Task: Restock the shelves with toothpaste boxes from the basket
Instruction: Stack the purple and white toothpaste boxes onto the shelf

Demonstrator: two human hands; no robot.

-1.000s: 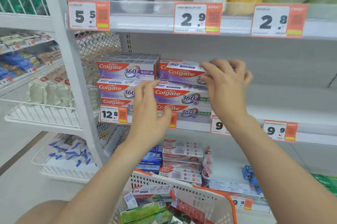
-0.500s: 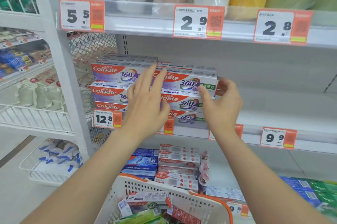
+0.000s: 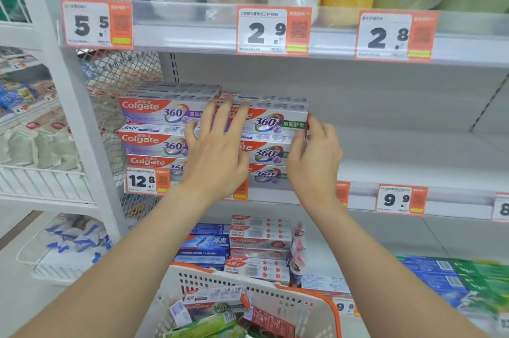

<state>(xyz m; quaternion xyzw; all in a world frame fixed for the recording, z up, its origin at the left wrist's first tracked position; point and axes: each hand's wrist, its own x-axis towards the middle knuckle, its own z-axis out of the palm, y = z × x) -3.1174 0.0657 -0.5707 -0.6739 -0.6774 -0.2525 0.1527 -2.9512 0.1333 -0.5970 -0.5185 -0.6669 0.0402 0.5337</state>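
Observation:
Two stacks of Colgate 360 toothpaste boxes stand on the middle shelf (image 3: 399, 172). The top box of the right stack (image 3: 271, 121) lies flat with its front facing me. My left hand (image 3: 217, 150) presses straight fingers against the fronts of the right stack. My right hand (image 3: 314, 156) touches the right end of the top box, fingers bent round its corner. Below, the white basket with an orange rim (image 3: 275, 291) holds more toothpaste boxes (image 3: 214, 302).
Price tags 12.8 (image 3: 143, 180) and 9.9 (image 3: 396, 200) hang on the shelf edge. Right of the stacks the middle shelf is bare. The lower shelf holds blue and red toothpaste boxes (image 3: 256, 244). Wire racks (image 3: 41, 180) stand at the left.
The top box of the right stack has been pushed back flush with the stack. My right hand dropped from the top of the box to its right end; my left hand rose onto the fronts.

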